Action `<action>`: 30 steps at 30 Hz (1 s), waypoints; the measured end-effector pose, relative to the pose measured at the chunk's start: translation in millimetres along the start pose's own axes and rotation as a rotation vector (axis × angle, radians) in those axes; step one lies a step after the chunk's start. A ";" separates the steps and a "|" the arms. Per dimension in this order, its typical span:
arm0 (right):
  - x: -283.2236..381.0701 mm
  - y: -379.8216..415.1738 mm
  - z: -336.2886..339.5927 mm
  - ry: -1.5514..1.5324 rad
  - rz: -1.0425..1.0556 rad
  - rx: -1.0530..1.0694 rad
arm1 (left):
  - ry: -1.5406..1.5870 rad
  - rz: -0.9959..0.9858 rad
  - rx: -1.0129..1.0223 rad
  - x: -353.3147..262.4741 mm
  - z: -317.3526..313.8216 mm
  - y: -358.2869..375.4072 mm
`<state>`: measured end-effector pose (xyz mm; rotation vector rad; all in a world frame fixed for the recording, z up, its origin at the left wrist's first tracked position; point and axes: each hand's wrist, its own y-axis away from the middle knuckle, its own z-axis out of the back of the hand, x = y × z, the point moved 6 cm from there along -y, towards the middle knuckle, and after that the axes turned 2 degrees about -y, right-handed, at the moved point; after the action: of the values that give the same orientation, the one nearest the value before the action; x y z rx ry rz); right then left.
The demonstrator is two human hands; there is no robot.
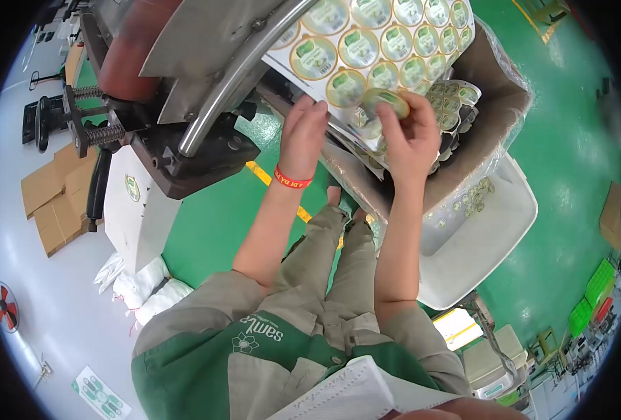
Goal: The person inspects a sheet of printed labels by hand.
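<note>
We see our right hand [412,133] pinching a round lid [386,103] at the printed sheet [384,45], our left hand [302,140] by its lower edge, grip unclear, cardboard box [510,91] beneath, white tub [475,255] near, green floor [569,105], dark metal machine [205,157] leftward.
</note>
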<state>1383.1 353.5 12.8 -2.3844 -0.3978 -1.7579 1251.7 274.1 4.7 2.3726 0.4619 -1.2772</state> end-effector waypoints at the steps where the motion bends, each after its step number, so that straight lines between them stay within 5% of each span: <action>1: 2.2 -2.3 -7.1 0.033 0.030 0.046 | -0.042 0.003 -0.047 1.9 4.0 -0.7; 6: -0.9 -10.4 -34.4 0.436 0.143 0.205 | 0.018 -0.022 -0.089 4.2 9.9 -4.3; 14: 1.9 7.1 0.6 0.327 0.248 -0.145 | -0.096 -0.030 -0.064 4.1 17.8 -6.9; 17: -4.1 -6.6 -9.8 0.070 0.061 0.000 | 0.038 -0.056 -0.189 -7.3 28.4 -14.5; 21: -0.4 -14.8 -33.7 0.444 0.151 0.165 | 0.053 -0.004 -0.238 2.5 29.4 -17.0; 30: -1.3 7.1 -13.2 0.367 0.260 -0.070 | -0.063 0.029 -0.006 -0.1 10.6 -9.0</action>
<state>1372.9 343.0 15.8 -1.9807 0.0211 -2.0463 1239.9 276.7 -2.3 2.3190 0.4105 -1.3313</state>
